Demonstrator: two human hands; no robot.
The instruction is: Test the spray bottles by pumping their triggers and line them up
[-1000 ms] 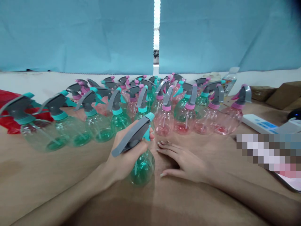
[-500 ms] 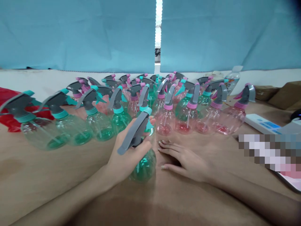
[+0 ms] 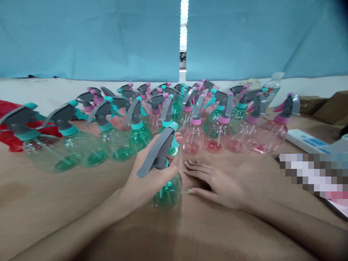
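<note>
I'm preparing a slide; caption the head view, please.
Left hand grips a green spray bottle; right hand rests on the table, more bottles behind.

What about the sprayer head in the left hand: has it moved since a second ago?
Yes, slightly: the sprayer head has swung, its grey tail going rightward in view, judged against the standing green bottle behind the left hand.

Muted light | curtain gap point(image 3: 183, 27) glaring white | bottles point(image 3: 140, 139) glinting | soft shadow under right hand point(image 3: 217, 183) | edges stretched | 1 pixelated patch point(image 3: 312, 172)
</note>
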